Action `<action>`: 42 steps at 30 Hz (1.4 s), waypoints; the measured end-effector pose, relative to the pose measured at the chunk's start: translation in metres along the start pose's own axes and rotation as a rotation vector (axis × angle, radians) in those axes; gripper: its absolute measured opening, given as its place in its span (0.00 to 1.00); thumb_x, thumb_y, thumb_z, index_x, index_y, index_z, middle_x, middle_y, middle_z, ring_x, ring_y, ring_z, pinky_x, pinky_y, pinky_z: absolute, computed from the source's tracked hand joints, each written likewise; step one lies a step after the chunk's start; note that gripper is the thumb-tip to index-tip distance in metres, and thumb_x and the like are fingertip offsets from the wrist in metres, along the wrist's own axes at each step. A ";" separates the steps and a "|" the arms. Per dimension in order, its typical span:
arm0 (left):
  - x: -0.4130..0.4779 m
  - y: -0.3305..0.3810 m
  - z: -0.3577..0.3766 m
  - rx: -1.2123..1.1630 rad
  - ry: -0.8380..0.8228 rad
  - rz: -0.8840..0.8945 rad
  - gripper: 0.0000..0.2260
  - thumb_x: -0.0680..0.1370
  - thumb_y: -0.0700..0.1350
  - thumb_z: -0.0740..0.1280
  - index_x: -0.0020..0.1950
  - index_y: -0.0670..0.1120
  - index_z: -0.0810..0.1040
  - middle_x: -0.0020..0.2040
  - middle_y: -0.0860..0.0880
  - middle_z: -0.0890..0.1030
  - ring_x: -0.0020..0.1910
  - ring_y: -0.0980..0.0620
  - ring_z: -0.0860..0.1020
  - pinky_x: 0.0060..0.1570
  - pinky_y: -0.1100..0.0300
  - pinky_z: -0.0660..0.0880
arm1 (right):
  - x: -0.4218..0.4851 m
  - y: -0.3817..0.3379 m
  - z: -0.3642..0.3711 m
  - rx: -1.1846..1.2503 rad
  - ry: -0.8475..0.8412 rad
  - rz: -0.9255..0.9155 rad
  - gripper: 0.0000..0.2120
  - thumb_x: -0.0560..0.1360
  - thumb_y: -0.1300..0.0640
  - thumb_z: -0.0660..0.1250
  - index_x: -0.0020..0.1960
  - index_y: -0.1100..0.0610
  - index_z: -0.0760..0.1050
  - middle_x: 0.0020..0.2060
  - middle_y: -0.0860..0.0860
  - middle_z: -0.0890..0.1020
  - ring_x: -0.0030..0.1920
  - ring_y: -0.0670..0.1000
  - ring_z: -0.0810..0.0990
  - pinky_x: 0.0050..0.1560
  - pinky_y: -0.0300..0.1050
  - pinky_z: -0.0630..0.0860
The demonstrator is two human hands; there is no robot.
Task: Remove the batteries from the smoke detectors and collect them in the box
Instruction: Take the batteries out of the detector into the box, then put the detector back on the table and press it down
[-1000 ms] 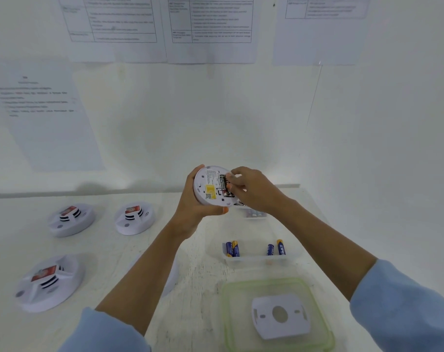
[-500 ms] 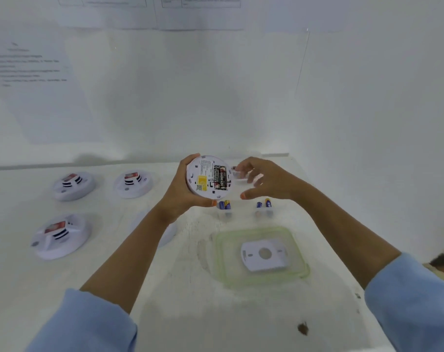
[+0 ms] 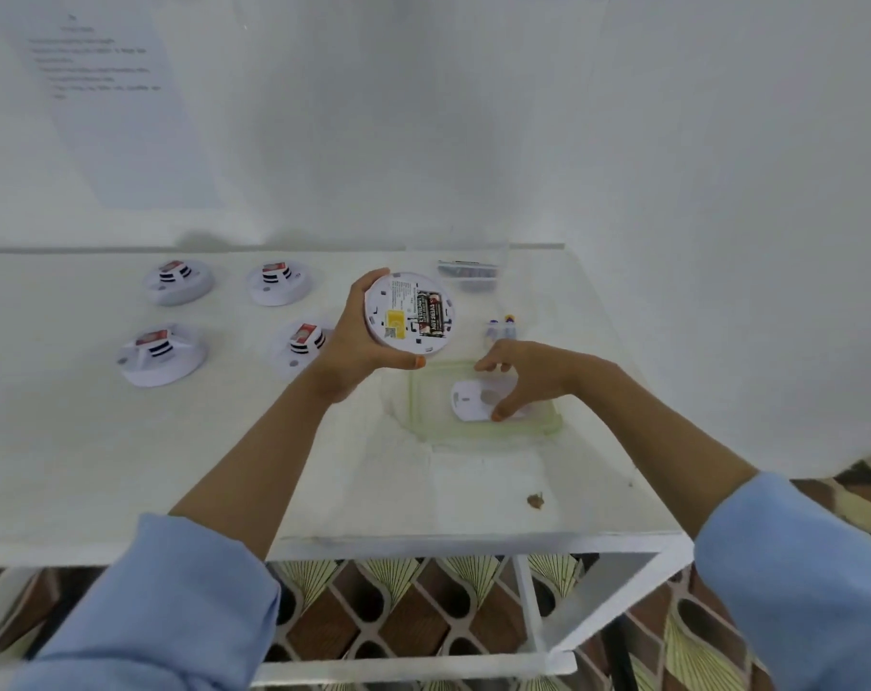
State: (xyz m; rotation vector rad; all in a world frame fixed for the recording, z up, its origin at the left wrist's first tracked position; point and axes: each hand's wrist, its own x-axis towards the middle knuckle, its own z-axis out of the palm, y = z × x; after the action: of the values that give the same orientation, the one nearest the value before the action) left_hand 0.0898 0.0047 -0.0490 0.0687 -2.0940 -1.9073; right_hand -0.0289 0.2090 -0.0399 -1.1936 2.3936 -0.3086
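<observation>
We hold the smoke detector above the surface in our left hand. The grip is curled round its rim, thumb below, so the back faces us. Our right hand is low over the green-rimmed lid, fingers loosely curved, thumb tip at the edge of the white mounting plate lying in it. We cannot tell whether that grip pinches anything small or holds nothing.

As we judge it, the step in hand is lifting out the batteries. To do it well, we should brace the detector firmly in the left hand and bring a right fingertip to one end of a cell. We then push it toward its spring contact and lever the free end up, one cell at a time. Tilting the back slightly upward should stop a loosened cell from dropping. Each cell then goes to the clear box, which stands just beyond the right hand and already holds a few blue-ended cells.

The detector is a flat white disc. Its back carries a yellow sticker, fine print and a small code label. The two black-and-red cells lie side by side in an uncovered bay toward the right edge, still seated.
</observation>
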 end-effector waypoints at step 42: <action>0.087 0.013 -0.020 0.004 -0.133 0.133 0.45 0.55 0.31 0.76 0.67 0.51 0.59 0.62 0.56 0.69 0.56 0.66 0.73 0.44 0.66 0.76 | 0.066 -0.068 -0.097 -0.261 0.561 -0.260 0.34 0.57 0.41 0.66 0.61 0.53 0.74 0.51 0.48 0.74 0.49 0.48 0.68 0.52 0.42 0.61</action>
State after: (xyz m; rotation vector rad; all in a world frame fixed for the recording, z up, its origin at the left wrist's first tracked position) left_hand 0.0140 -0.0336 -0.0178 -0.1972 -2.1282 -1.8752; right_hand -0.0626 0.1159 0.0521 -1.7316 2.8130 -0.4754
